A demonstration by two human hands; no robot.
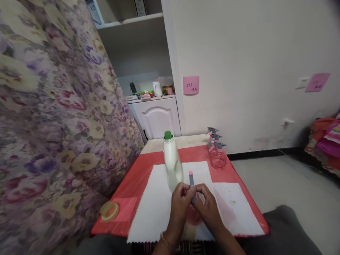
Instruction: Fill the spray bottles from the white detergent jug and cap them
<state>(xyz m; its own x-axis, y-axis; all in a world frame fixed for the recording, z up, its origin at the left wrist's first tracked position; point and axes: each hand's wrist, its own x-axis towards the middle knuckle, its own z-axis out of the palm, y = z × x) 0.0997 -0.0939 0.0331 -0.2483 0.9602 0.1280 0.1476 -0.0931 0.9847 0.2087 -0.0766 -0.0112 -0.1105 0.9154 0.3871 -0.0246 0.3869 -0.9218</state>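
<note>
My left hand [182, 200] and my right hand [206, 203] meet at the front middle of the table, fingers closed around a grey spray head [191, 180] with a pink tip. Under them, partly hidden by the hands, is a round see-through pink bottle [194, 216]. Whether the spray head is joined to this bottle, I cannot tell. Just beyond my left hand stands a tall pale green jug [172, 161] with a green stopper or cap [168, 135] at its mouth.
Several pink spray bottles [219, 161] stand at the table's back right. White cloths [151, 198] cover part of the red tablecloth [130, 180]. A round yellowish lid or dish [109, 211] lies at front left. A flowered curtain [66, 134] hangs along the left side.
</note>
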